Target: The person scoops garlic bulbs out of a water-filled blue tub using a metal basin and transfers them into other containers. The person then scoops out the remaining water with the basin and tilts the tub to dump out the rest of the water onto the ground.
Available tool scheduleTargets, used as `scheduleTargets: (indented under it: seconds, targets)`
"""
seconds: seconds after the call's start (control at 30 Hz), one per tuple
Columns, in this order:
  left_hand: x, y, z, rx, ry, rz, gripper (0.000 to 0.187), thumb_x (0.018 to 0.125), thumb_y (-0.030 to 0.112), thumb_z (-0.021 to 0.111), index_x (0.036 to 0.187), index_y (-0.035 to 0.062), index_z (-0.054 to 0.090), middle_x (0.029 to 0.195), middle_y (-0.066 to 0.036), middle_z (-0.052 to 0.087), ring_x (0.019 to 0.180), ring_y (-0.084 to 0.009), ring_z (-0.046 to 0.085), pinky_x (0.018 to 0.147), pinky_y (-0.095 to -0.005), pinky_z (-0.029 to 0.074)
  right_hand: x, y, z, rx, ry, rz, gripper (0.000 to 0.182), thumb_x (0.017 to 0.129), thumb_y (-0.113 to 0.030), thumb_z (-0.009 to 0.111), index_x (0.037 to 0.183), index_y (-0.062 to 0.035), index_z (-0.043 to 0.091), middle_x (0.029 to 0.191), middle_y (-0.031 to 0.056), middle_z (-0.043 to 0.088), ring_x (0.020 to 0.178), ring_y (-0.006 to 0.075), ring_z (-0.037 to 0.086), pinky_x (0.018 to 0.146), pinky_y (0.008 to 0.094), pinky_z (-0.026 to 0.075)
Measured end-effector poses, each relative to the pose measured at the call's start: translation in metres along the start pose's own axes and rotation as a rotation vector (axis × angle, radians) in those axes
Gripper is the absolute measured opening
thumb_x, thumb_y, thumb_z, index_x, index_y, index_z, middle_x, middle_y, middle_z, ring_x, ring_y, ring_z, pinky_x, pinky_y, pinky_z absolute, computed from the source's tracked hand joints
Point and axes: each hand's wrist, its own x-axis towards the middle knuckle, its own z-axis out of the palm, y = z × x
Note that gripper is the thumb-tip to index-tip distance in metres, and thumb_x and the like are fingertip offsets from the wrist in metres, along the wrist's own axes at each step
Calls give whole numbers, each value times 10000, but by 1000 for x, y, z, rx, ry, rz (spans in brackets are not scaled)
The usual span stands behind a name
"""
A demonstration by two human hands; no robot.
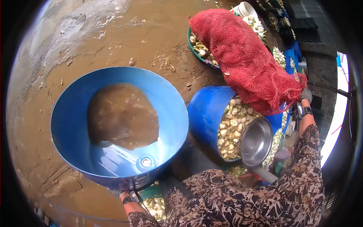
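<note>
My right hand (306, 95), in a grey glove, is closed on the gathered end of a full red mesh sack (242, 56). The sack lies across a green-rimmed basin (192, 44) and the upper side of a tilted blue barrel (207, 113). Whitish, garlic-like bulbs (231, 128) fill that barrel, and a metal bowl (257, 140) rests at its mouth. My left hand (121, 193) is at the outer wall of a large open blue tub (72, 109), its fingers hidden beneath the tub's edge. Murky brown water (123, 115) lies inside the tub.
Wet, muddy ground (87, 41) surrounds the tub. More bulbs (155, 207) lie below it, near my left arm. A white bucket (247, 9) and further blue containers (293, 56) with bulbs stand at the upper right.
</note>
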Motion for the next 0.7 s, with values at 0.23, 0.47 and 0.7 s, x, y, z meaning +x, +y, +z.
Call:
scheduleTargets:
  seconds: [0.23,0.47,0.7]
  targets:
    - [1,9,-7,-26,102,35,351,870,241,543,1128,3,561,1064,-126,604,877,-206,574,733,-353,483,-157,-197,-20,10,64,-245,556,792,-375,611,1213,-34,489,1154,212,547,1109,348,507,957,399,390]
    - [-6,31,-3,-21,185,66,351,866,240,550,1122,1,567,1053,-115,614,857,-195,582,710,-348,494,-477,-387,-122,690,-784,-1665,772,716,-621,581,1208,-32,499,1098,201,562,1061,338,524,936,410,380]
    - [-28,58,12,0,231,91,351,861,239,556,1117,0,572,1042,-105,623,836,-185,591,687,-344,505,-444,-406,-68,859,-740,-1350,605,716,-661,532,643,-60,527,613,147,525,618,339,565,554,423,419]
